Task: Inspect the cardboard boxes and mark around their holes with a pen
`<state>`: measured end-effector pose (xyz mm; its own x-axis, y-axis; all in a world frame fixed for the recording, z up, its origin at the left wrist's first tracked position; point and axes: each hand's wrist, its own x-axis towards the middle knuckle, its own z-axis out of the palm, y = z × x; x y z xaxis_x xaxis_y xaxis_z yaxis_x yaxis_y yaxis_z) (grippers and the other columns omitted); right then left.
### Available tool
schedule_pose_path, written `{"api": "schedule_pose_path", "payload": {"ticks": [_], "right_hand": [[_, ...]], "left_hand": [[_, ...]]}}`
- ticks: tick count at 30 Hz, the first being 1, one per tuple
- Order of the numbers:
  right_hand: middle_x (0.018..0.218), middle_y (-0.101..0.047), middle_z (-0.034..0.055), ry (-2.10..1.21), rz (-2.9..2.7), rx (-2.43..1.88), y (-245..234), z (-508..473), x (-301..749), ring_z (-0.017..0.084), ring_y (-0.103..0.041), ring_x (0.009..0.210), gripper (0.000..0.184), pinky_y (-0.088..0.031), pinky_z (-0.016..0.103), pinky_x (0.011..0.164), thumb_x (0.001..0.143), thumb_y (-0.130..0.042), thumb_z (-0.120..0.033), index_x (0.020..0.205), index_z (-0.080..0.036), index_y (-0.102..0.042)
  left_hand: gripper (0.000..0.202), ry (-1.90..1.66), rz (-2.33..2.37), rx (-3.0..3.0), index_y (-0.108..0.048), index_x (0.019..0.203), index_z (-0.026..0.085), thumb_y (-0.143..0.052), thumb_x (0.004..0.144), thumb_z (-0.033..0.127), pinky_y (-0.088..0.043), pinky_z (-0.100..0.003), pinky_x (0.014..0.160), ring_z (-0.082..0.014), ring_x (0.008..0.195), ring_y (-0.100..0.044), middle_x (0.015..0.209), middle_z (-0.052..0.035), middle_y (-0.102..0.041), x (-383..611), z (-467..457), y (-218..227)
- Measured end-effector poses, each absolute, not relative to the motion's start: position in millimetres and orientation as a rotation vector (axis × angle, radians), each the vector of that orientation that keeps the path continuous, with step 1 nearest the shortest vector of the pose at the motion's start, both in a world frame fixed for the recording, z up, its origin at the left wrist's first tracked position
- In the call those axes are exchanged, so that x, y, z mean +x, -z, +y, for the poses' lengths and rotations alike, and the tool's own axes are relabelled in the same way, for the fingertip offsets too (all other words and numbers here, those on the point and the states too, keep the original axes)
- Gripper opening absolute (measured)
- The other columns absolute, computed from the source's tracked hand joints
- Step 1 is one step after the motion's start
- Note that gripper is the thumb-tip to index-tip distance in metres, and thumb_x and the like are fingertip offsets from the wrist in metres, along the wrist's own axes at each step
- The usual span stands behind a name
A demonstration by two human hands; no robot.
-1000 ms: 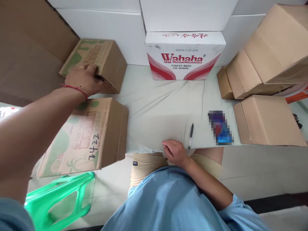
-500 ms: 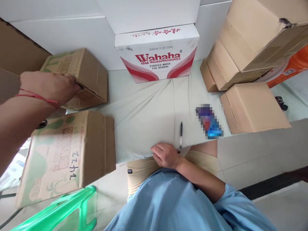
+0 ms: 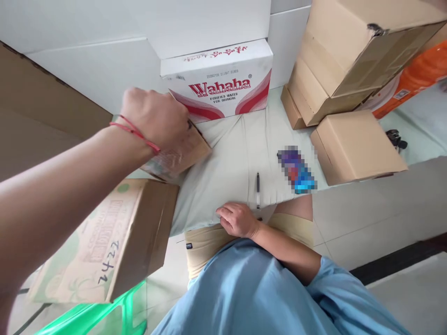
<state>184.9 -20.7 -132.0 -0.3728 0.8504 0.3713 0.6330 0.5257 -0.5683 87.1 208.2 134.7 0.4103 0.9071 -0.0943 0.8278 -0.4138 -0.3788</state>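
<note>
My left hand (image 3: 155,118), with a red string round the wrist, is closed on a small brown carton (image 3: 181,153) printed in green, held tilted above the pale cloth (image 3: 223,163). Below it a larger green-printed carton (image 3: 104,242) marked with handwritten digits rests on a green plastic stool (image 3: 91,316). My right hand (image 3: 237,218) lies at the cloth's near edge by my lap, fingers loosely curled with nothing visible in them. A black pen (image 3: 257,190) lies on the cloth just beyond that hand.
A white and red Wahaha water box (image 3: 223,79) stands at the back against white boxes. Several plain brown cartons (image 3: 352,144) are stacked at the right. A blurred blue and purple item (image 3: 296,170) lies on the cloth. Flat cardboard (image 3: 42,121) leans at the left.
My left hand has lifted the small carton from the back left and carried it right, towards the middle of the cloth. The right hand has stayed put. The view has shifted.
</note>
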Motion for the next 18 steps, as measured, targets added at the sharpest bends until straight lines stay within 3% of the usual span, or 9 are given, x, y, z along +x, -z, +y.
{"api": "schedule_pose_path", "payload": {"ticks": [6, 10, 12, 15, 17, 18], "right_hand": [[0.094, -0.073, 0.0076, -0.501, -2.156, -1.227, 128.1, -21.0, 186.1, 0.021, -0.063, 0.087, 0.014, -0.049, 0.031, 0.08, 0.105, -0.06, -0.02, 0.112, -0.018, -0.073], [0.095, -0.074, 0.0079, -0.495, -2.176, -1.225, 124.3, -21.4, 188.0, 0.021, -0.064, 0.089, 0.014, -0.049, 0.031, 0.082, 0.106, -0.059, -0.021, 0.111, -0.018, -0.072], [0.096, -0.075, 0.0078, -0.496, -2.186, -1.231, 122.8, -21.3, 188.6, 0.021, -0.065, 0.089, 0.014, -0.049, 0.031, 0.082, 0.106, -0.059, -0.021, 0.111, -0.019, -0.072], [0.096, -0.076, 0.0078, -0.495, -2.196, -1.236, 121.0, -21.2, 189.5, 0.021, -0.066, 0.09, 0.013, -0.049, 0.031, 0.082, 0.106, -0.06, -0.021, 0.11, -0.018, -0.072], [0.096, -0.076, 0.0077, -0.494, -2.196, -1.233, 119.9, -21.4, 190.5, 0.021, -0.067, 0.091, 0.013, -0.049, 0.031, 0.083, 0.106, -0.06, -0.022, 0.109, -0.018, -0.072], [0.097, -0.077, 0.0076, -0.496, -2.195, -1.231, 119.5, -21.7, 191.3, 0.021, -0.067, 0.091, 0.013, -0.049, 0.031, 0.083, 0.106, -0.06, -0.022, 0.11, -0.018, -0.072]], "left_hand": [[0.038, -0.263, -1.445, -2.571, -0.079, 0.103, 0.005, -0.049, 0.106, 0.028, -0.047, -0.065, 0.107, -0.0444, 0.13, -0.068, 0.119, -0.0261, -0.077, 139.0, 187.6, -118.0], [0.033, -0.326, -1.345, -2.599, -0.078, 0.108, 0.009, -0.052, 0.107, 0.029, -0.053, -0.056, 0.098, -0.0409, 0.115, -0.075, 0.108, -0.021, -0.078, 169.8, 150.4, -119.4], [0.038, -0.322, -1.298, -2.682, -0.078, 0.113, 0.013, -0.057, 0.106, 0.044, -0.057, -0.053, 0.093, -0.0407, 0.108, -0.077, 0.106, -0.0169, -0.079, 169.3, 127.4, -123.4], [0.044, 0.041, -1.234, -2.897, -0.078, 0.11, 0.024, -0.06, 0.1, 0.062, -0.06, -0.052, 0.1, -0.0377, 0.112, -0.077, 0.112, -0.0083, -0.08, 134.4, 92.4, -131.3], [0.042, 0.446, -1.285, -2.926, -0.08, 0.115, 0.031, -0.058, 0.1, 0.064, -0.057, -0.055, 0.113, -0.0368, 0.125, -0.073, 0.126, -0.0033, -0.079, 89.7, 70.8, -135.2], [0.037, 0.602, -1.46, -2.861, -0.081, 0.113, 0.034, -0.066, 0.094, 0.063, -0.055, -0.055, 0.117, -0.0373, 0.128, -0.072, 0.127, -0.0005, -0.078, 63.3, 60.8, -135.6]]}}
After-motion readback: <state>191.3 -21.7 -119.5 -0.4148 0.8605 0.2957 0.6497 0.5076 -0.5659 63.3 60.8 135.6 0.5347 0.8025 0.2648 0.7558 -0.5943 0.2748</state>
